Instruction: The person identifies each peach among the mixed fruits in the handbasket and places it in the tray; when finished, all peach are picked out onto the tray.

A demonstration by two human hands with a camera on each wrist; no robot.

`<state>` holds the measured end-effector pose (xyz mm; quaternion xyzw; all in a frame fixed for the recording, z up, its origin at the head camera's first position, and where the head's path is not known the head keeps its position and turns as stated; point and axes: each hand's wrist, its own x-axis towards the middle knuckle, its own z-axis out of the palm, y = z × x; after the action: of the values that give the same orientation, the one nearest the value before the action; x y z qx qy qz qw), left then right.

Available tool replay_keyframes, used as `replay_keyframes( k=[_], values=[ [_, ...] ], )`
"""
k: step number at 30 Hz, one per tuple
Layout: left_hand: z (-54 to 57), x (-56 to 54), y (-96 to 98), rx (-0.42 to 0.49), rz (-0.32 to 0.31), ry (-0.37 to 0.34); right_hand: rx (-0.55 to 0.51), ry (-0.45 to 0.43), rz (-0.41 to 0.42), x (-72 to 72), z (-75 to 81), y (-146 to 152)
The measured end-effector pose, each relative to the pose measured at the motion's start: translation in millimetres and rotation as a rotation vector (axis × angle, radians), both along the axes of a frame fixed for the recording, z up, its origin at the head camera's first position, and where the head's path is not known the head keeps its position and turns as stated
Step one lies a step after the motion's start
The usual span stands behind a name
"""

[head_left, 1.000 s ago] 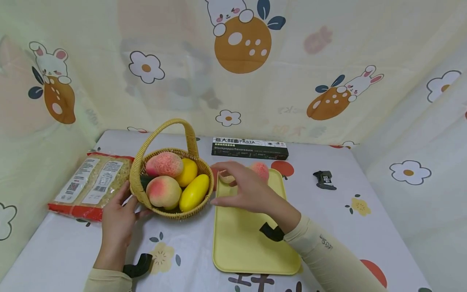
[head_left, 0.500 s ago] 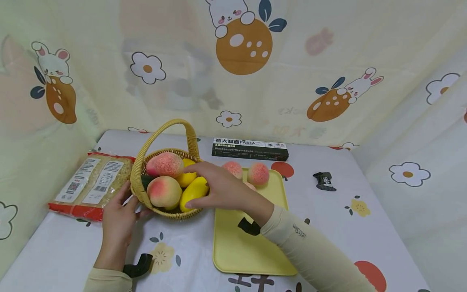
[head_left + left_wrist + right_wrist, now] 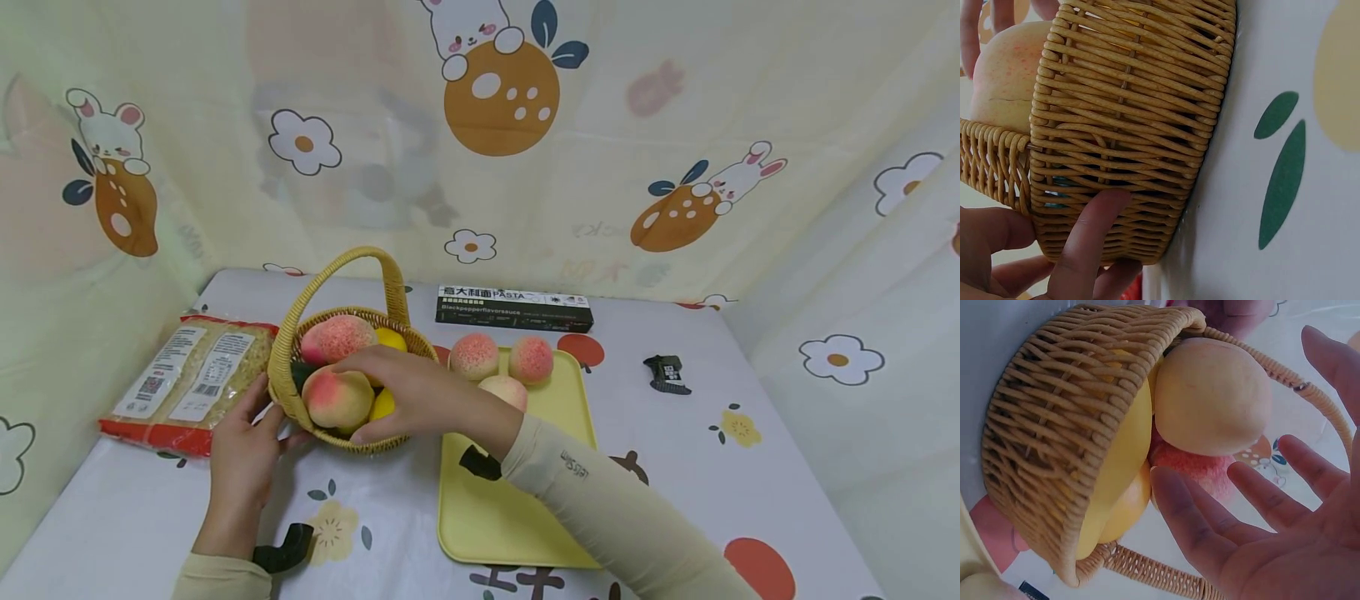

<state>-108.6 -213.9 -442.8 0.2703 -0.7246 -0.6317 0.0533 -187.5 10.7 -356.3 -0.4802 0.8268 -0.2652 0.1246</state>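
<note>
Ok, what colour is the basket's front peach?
The peach is pale yellow, blushed red; clearest in head view.

Basket (image 3: 1129, 112) woven, rough; peach (image 3: 1210, 397) matt; tray (image 3: 502, 529) smooth, perhaps plastic.

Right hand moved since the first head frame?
Yes, the right hand moved left relative to the yellow tray and now reaches over the wicker basket.

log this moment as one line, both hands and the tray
left hand: touching tan woven wicker basket | right hand: fingers spread near round cream-pink peach in basket | yellow rectangular tray: three round pinkish peaches
</note>
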Motion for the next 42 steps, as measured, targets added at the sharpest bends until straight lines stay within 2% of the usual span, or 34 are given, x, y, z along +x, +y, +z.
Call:
replay_keyframes(
  k=[5, 14, 19, 29, 42],
  values=[
    [0.3, 0.4, 0.6, 0.002, 0.000, 0.004, 0.026, 0.026, 0.030, -1.1, -2.7, -9.8],
    [1.3, 2.2, 1.5, 0.001, -0.012, 0.006, 0.167, 0.075, 0.032, -1.5, -5.1, -26.0],
    [-0.1, 1.9, 1.8, -0.001, -0.006, 0.023, 0.207, 0.118, 0.042, -3.0, -7.5, -37.3],
    [-1.0, 2.6, 1.7, -0.008, 0.000, 0.031, 0.286, 0.213, 0.045, -4.1, -22.3, -51.5],
    [1.4, 1.7, 1.0, -0.012, 0.010, 0.025, 0.271, 0.311, 0.025, 1.0, -28.1, -55.2]
  ],
)
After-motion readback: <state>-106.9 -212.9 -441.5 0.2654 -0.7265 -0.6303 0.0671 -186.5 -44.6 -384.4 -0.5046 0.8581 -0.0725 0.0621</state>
